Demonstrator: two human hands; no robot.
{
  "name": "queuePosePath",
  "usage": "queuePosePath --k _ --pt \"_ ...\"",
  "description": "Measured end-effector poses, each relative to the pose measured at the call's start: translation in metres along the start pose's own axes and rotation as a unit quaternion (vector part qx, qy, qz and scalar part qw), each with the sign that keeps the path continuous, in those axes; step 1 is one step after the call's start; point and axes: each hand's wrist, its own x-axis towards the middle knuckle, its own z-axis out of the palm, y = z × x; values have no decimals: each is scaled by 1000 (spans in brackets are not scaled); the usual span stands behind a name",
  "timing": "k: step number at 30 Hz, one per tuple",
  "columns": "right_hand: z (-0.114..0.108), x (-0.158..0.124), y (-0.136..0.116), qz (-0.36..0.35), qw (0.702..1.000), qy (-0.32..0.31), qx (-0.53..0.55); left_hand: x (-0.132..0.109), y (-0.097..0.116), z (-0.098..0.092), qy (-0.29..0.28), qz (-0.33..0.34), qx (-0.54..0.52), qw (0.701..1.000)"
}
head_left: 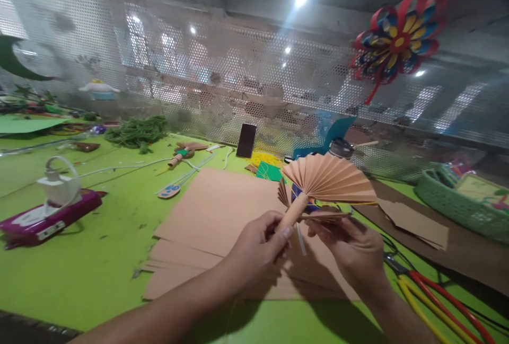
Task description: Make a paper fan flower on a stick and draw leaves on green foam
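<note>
Pleated brown paper spreads in a half circle as a paper fan (330, 178) above the sheets. My left hand (266, 235) is closed round its rolled paper handle (293, 211). To the right, my right hand (350, 243) pinches a folded pleated part (326, 217) lying nearly flat near the handle's top; its fingertips are partly hidden underneath. A smaller folded section (282, 193) stands at the handle's left. Something dark blue (296, 194) shows behind the handle, mostly covered. Below both hands lies a stack of brown paper sheets (214, 206).
Scissors (421, 280) with red and yellow handles lie at the right front. A green basket (437, 195) stands behind brown card pieces (417, 225). At left sits a purple power strip (51, 219). A phone (246, 141) leans upright at the back, near green yarn (137, 131).
</note>
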Motion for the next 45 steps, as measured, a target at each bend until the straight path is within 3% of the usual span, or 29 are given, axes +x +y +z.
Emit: queuePosePath --k 8,14,20,29,39,45 --pt "-1 -5 5 14 1000 18 4 1 3 1 -15 -9 -5 1000" --pt "0 -7 7 -23 999 18 -28 -1 4 1 -18 -20 -16 999" --pt "-3 -8 11 -85 990 -3 -115 -2 11 0 -21 -20 49 998" --pt "1 -15 16 -149 972 -5 -184 -4 13 -3 21 1 170 985" --pt "8 -13 11 -183 967 -1 -176 -4 12 -4 50 11 238 970" --pt "8 -19 17 -150 978 -17 -145 -4 13 -4 46 0 225 973"
